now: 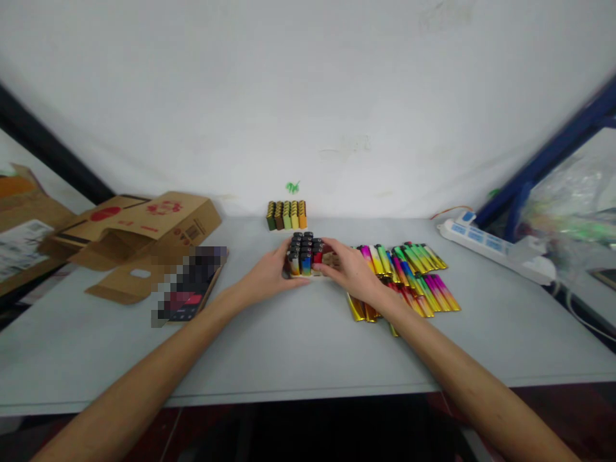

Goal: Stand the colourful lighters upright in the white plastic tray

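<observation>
Several lighters (307, 256) with black tops stand upright in close rows in a small tray (315, 277) at the middle of the table. My left hand (274, 273) is closed around the left side of the tray, its thumb along the front edge. On the other side, the thumb and index finger of my right hand (350, 266) hold a red lighter (317, 256) at the end of the rows. Part of the tray's bare brown inside shows beside that hand. A pile of shiny, many-coloured lighters (404, 269) lies on the table, partly hidden by my right hand and forearm.
A block of upright lighters (287, 216) stands by the wall. An opened cardboard box (158, 218) and a phone-like dark device (192, 282), partly pixelated, lie at left. A white power strip (495, 250) with a cable lies at right.
</observation>
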`<action>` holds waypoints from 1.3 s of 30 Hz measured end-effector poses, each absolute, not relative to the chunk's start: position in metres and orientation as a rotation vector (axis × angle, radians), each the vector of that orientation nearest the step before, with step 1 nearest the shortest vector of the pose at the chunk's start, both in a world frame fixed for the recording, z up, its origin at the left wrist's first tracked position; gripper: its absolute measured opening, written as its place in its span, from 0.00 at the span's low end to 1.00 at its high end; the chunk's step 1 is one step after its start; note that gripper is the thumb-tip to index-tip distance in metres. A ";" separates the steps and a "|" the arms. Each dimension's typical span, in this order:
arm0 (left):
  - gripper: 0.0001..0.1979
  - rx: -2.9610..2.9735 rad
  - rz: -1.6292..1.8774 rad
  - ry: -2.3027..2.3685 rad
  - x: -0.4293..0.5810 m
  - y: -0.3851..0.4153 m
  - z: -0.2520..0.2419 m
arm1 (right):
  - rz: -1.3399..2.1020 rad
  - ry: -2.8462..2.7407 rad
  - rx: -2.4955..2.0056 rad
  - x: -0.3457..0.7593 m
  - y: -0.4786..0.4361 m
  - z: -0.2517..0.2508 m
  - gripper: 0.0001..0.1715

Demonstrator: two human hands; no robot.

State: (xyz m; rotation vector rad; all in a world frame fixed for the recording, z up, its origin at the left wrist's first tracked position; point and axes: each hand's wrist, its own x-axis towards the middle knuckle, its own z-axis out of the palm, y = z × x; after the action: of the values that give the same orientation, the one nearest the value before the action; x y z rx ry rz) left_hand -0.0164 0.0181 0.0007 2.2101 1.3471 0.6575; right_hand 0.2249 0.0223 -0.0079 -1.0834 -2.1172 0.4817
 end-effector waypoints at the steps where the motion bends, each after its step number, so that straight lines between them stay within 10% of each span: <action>1: 0.50 2.212 0.660 1.342 -0.016 0.018 0.001 | 0.474 -2.116 -1.081 0.225 0.023 -0.009 0.31; 39: 0.53 2.244 0.618 1.374 -0.021 0.024 -0.007 | 0.430 -2.073 -1.474 0.313 0.012 0.053 0.17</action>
State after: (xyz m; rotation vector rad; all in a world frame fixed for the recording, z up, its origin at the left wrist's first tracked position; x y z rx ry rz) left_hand -0.0211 0.0238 -0.0069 2.2439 1.3741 0.6177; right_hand 0.3129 0.0125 0.0527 -1.4742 -2.0733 0.4303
